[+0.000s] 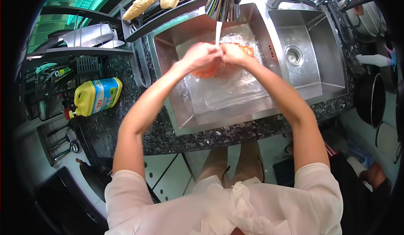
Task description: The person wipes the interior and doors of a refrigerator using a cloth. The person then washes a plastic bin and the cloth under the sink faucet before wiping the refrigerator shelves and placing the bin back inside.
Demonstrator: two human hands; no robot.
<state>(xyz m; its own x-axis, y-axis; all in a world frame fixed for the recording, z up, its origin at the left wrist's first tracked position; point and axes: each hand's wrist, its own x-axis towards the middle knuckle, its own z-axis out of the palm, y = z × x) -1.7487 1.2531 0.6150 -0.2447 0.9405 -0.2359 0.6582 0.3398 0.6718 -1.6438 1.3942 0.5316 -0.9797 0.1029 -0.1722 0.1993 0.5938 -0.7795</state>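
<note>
Under the running tap [223, 3], my left hand [198, 56] and my right hand [235, 54] meet with their fingertips together. Both have their fingers closed, and what is pinched between them is too small or hidden to make out. A wet orange object [206, 72] shows below and beside both hands, in the larger basin of the steel sink [191, 119]; the hands cover most of it, so its kind is unclear. The thin stream of water [218, 33] falls right at the fingers, and water is splashing behind them.
A smaller basin with a drain [293, 55] is to the right. On the left counter lies a yellow detergent bottle [97, 97], below a rack holding a cleaver [90, 35]. Loofah-like sponges [145, 1] sit behind the sink. A black pan [370, 100] hangs at right.
</note>
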